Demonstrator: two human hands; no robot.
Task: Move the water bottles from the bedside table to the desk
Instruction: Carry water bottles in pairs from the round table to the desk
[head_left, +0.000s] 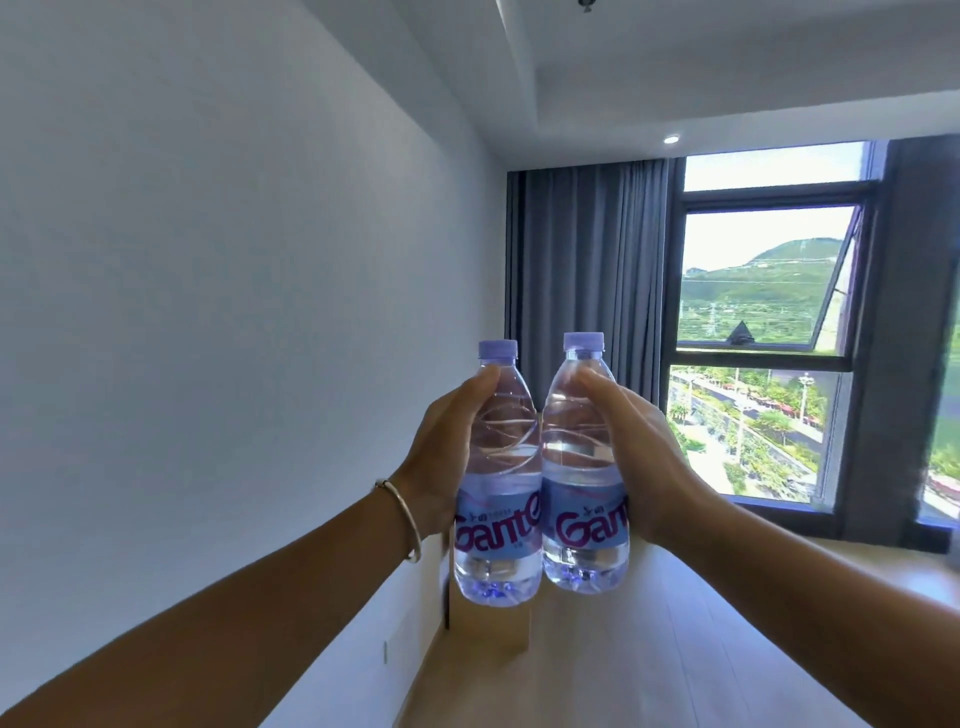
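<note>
Two clear water bottles with pale purple caps and blue labels are held upright in the air, side by side and almost touching. My left hand (441, 457) grips the left bottle (501, 483) from its left side, thumb up near the neck. My right hand (639, 452) grips the right bottle (582, 467) from its right side. A silver bangle sits on my left wrist. Neither the bedside table nor the desk can be told in this view.
A white wall (234, 312) runs along the left. Below the bottles stands a light wooden piece of furniture (493, 629), and pale wood flooring (675, 649) stretches ahead. Grey curtains (587, 291) and a large window (763, 322) close the far end.
</note>
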